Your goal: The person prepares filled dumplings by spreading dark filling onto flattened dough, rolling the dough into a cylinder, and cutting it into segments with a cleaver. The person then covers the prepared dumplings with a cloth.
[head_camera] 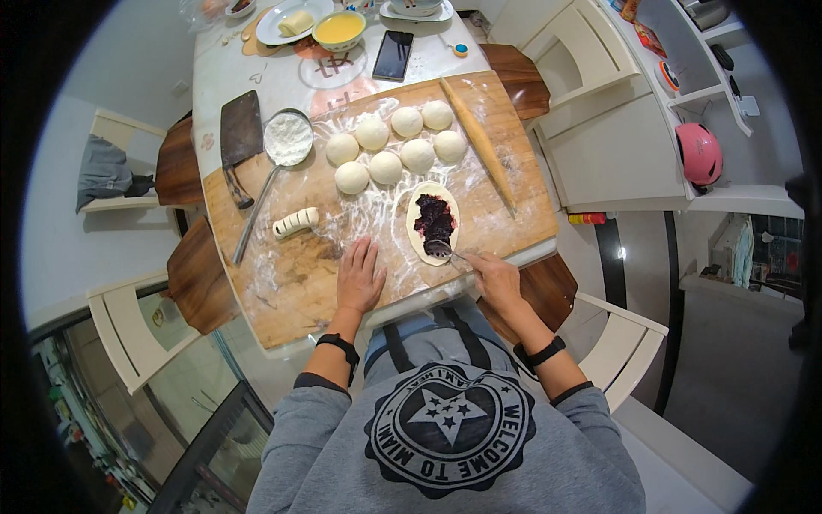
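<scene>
My right hand [498, 280] grips the handle of a metal spoon [438, 248], whose bowl rests in dark purple filling [435, 217]. That filling lies along the middle of a flat oval of dough [416, 238], on a floured wooden board [308, 302]. My left hand [361, 275] lies palm down on the board, fingers a little apart, holding nothing. Left of it sits a shaped roll [296, 222] with dark slits across it. Behind the oval, several round dough balls [386, 168] stand in two rows. To their right lies a tapered wooden rolling pin [478, 144].
On the left, a cleaver [241, 132] lies near a long-handled ladle of flour [288, 139]. Farther back are a phone [393, 55], a bowl of yellow liquid [339, 31] and a plate [273, 29] with a pale block. Chairs [144, 321] flank the table.
</scene>
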A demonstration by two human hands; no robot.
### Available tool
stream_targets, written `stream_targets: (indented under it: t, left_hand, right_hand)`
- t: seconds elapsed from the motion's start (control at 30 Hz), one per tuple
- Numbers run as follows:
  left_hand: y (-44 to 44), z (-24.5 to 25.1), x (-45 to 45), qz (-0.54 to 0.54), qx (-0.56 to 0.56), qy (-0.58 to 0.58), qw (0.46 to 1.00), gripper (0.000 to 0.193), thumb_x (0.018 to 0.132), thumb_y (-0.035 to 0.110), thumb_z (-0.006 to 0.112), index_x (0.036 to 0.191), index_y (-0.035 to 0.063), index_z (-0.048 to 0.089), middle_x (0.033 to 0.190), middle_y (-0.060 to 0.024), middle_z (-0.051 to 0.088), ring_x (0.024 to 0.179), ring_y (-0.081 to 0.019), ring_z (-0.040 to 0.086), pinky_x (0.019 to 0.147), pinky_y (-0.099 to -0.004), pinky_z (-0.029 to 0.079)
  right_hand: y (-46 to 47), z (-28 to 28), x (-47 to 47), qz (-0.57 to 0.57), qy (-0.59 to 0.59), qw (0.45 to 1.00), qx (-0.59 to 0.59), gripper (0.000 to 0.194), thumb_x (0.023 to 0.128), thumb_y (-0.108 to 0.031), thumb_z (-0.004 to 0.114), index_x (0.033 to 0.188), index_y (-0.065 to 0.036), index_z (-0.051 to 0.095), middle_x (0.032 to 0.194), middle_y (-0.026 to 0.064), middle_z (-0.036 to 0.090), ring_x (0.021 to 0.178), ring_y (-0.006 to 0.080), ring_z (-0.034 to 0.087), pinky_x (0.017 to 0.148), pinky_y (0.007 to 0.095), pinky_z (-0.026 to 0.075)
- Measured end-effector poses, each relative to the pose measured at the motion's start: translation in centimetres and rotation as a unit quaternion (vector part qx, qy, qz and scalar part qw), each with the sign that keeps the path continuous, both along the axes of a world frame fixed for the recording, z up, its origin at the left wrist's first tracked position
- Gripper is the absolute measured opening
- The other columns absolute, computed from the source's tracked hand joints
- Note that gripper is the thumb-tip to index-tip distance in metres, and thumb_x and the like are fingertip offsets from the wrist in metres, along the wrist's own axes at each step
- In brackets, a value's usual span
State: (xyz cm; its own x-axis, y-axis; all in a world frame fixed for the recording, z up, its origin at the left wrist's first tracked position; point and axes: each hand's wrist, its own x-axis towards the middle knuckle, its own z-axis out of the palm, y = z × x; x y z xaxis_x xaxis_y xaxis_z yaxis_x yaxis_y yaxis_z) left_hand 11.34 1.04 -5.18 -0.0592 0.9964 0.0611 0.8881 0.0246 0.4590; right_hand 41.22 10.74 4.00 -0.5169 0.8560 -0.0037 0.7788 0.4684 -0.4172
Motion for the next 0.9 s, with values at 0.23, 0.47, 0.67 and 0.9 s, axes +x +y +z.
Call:
stream_targets:
  t: [0.23,0.47,0.67,0.9]
  left_hand:
    - [0.0,0.2,0.0,0.000,-0.009,0.000,1.000,0.057,0.094,0.033,0.063,0.144,0.0073,0.053,0.156,-0.0109,0.043,0.146,-0.0319,0.036,0.121,-0.0471,0.030]
    - [0.0,-0.1,0.0,-0.002,-0.007,-0.001,1.000,0.058,0.093,0.033,0.064,0.144,0.0072,0.053,0.157,-0.0100,0.042,0.146,-0.0309,0.035,0.121,-0.0466,0.030]
    - [0.0,-0.2,0.0,0.001,-0.014,0.001,1.000,0.059,0.093,0.033,0.064,0.144,0.0072,0.053,0.157,-0.0100,0.042,0.146,-0.0308,0.036,0.121,-0.0465,0.030]
    - [0.0,-0.3,0.0,0.003,-0.009,0.003,1.000,0.057,0.093,0.034,0.064,0.143,0.0067,0.054,0.157,-0.0105,0.042,0.146,-0.0311,0.036,0.121,-0.0462,0.030]
  right_hand:
    - [1.8,0.3,-1.2,-0.021,-0.024,0.998,0.046,0.024,0.086,-0.008,0.063,0.105,-0.017,0.075,0.083,0.0089,0.062,0.075,0.0337,0.067,0.062,0.0449,0.053]
    - [1.4,-0.8,-1.6,0.014,-0.022,0.999,0.027,0.027,0.084,-0.007,0.065,0.108,-0.016,0.075,0.083,0.0086,0.063,0.074,0.0331,0.067,0.063,0.0444,0.053]
    - [4.0,-0.4,-1.5,-0.029,-0.006,0.999,0.025,0.028,0.085,-0.006,0.066,0.109,-0.014,0.077,0.083,0.0101,0.065,0.074,0.0338,0.067,0.062,0.0434,0.053]
    - [3.7,-0.1,-1.2,-0.008,-0.009,1.000,0.004,0.025,0.087,-0.007,0.065,0.108,-0.013,0.077,0.082,0.0104,0.065,0.073,0.0339,0.067,0.062,0.0437,0.052]
